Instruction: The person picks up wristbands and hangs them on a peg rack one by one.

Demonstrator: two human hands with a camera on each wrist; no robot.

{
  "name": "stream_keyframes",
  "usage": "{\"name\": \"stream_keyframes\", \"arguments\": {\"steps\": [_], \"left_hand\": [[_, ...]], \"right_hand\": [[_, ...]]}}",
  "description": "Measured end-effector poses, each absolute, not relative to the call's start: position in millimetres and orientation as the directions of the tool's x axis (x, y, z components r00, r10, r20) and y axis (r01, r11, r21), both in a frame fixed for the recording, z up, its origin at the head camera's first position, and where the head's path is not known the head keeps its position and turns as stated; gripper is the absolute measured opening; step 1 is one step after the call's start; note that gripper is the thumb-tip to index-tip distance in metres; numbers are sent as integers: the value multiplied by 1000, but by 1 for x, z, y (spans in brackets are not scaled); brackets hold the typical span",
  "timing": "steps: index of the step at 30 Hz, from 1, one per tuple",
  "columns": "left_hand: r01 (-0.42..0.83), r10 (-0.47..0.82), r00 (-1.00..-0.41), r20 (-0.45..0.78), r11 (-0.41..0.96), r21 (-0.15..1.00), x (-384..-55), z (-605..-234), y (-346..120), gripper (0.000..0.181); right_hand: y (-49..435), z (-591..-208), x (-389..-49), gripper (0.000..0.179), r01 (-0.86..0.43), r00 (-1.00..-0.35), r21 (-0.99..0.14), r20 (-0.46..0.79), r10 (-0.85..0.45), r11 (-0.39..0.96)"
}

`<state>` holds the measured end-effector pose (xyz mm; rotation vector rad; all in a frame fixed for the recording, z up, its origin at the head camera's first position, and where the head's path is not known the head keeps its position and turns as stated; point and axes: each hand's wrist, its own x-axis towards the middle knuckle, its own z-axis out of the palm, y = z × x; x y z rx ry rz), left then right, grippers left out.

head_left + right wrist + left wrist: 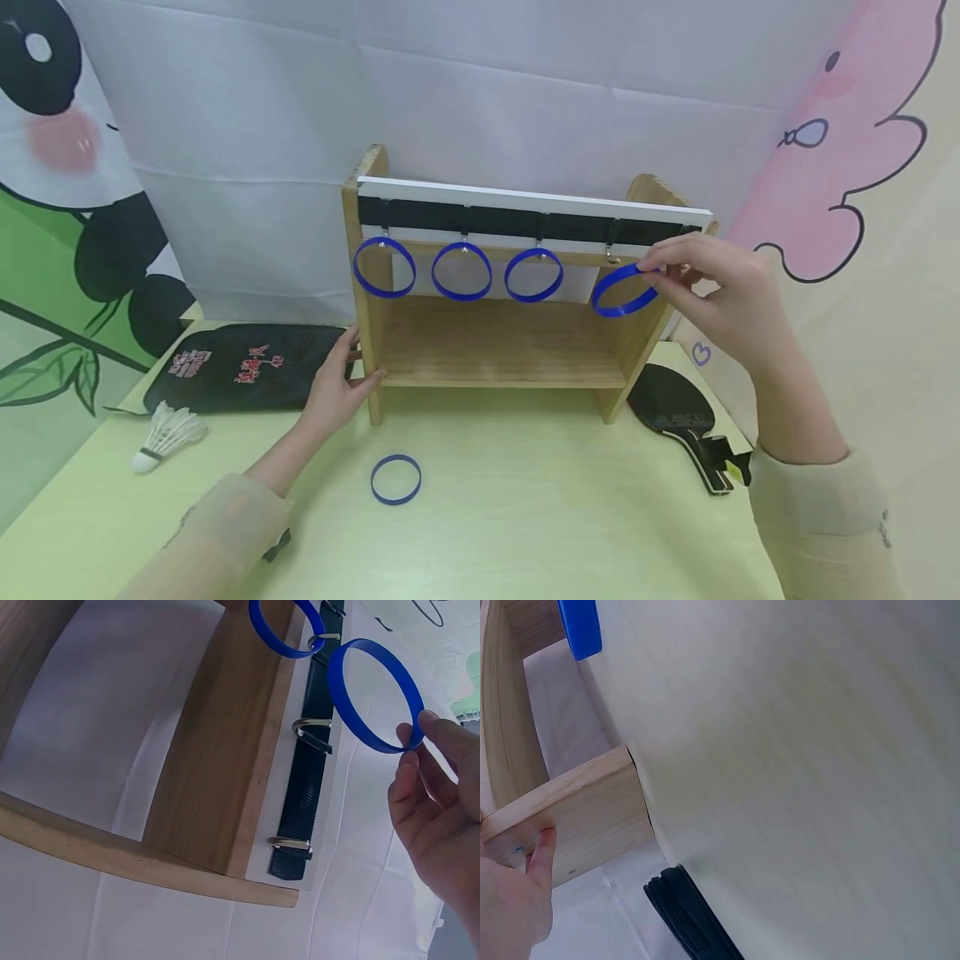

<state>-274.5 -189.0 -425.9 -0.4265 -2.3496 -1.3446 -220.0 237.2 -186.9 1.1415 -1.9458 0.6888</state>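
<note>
"What's the stand (pixel 495 340) made of?"

"Wood, smooth, with the grain showing."

"And the blue rings (pixel 611 312)?"

"Plastic by the look of them, smooth with a slight gloss. The hooks (pixel 311 722) are shiny metal, on a black strip (pixel 301 802) with fine ribbing."

"The table (pixel 495 508)?"

"Smooth on top, with a soft sheen."

"Anything matt?"

"The bag (pixel 292 371) at far left, dark fabric, and the face of the bat (pixel 671 397) on the right. Behind the stand, the sheet (pixel 517 100) looks like creased cloth."
</note>
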Motion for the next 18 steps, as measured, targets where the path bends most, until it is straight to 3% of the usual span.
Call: {"name": "stream_keyframes", "arguments": {"steps": [8, 18], "left_hand": [[443, 63, -877, 477, 491, 750, -275, -426, -189, 83], [440, 59, -879, 473, 480, 759, -273, -424, -188, 83]], "right_hand": [[237, -186, -240, 21, -768, -389, -34, 818, -423, 640], [242, -194, -263, 13, -719, -457, -18, 766, -453, 695]]}}
